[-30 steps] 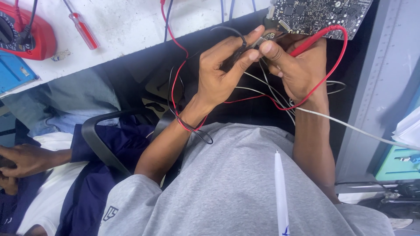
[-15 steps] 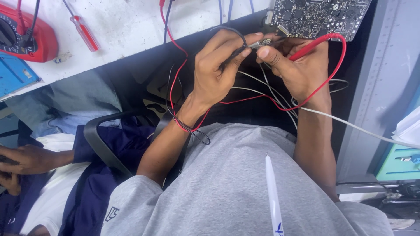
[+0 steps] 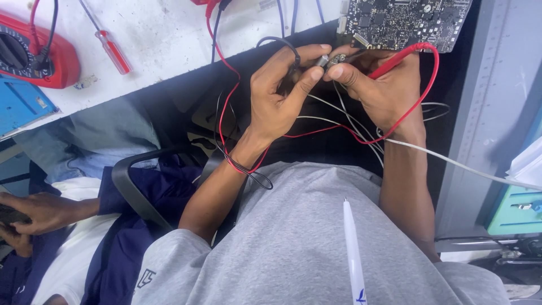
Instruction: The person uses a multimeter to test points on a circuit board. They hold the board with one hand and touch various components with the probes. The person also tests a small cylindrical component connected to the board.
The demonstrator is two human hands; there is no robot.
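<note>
White and scuffed, the workbench (image 3: 169, 34) ran across the top, with a red multimeter (image 3: 34, 53) at its left end and a red-handled screwdriver (image 3: 110, 48) lying beside it. A dark circuit board (image 3: 406, 20) hung over the bench edge at the upper right. Just below the board, the left hand (image 3: 276, 96) pinched a small silver connector (image 3: 323, 60) between thumb and forefinger, a black lead (image 3: 282, 45) looping over its fingers. The right hand (image 3: 381, 87) met it fingertip to fingertip, closed around a red test probe (image 3: 395, 63) whose red lead (image 3: 426, 85) curled round the wrist. Another person's hand (image 3: 34, 212) rested at lower left.
</note>
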